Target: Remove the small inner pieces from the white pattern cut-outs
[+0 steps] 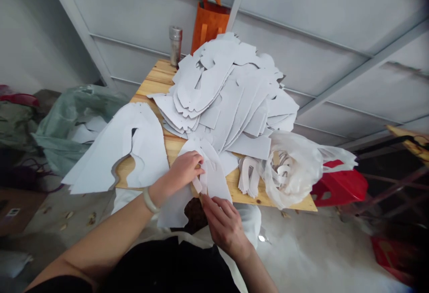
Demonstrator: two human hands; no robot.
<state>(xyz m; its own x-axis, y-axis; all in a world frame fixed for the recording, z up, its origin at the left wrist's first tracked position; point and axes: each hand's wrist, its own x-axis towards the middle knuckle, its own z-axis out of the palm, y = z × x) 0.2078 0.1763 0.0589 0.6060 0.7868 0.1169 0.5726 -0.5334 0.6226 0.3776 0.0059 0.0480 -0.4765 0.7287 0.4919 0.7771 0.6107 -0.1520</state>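
Note:
In the head view, a white shoe-upper-shaped cut piece (pixel 217 174) lies at the front edge of the table with its slit towards me. A narrow white strip (pixel 197 184) lies along the slit. My left hand (pixel 182 172), a pale bangle on its wrist, is closed over the strip with thumb and fingers together. Lower down, my right hand (pixel 224 223) pinches the strip's near end against the edge of the piece. To the right, a small stack of U-shaped white strips (pixel 248 176) sits beside a clear plastic bag (pixel 298 172) holding more curved strips.
A big heap of white cut pieces (pixel 214 87) covers the back of the wooden table (pixel 152 78). More pieces (pixel 115 150) overhang its left edge. An orange bag (pixel 209 20) and a glass bottle (pixel 175 44) stand behind. A green bag (pixel 63 127) is left, a red stool (pixel 342 188) right.

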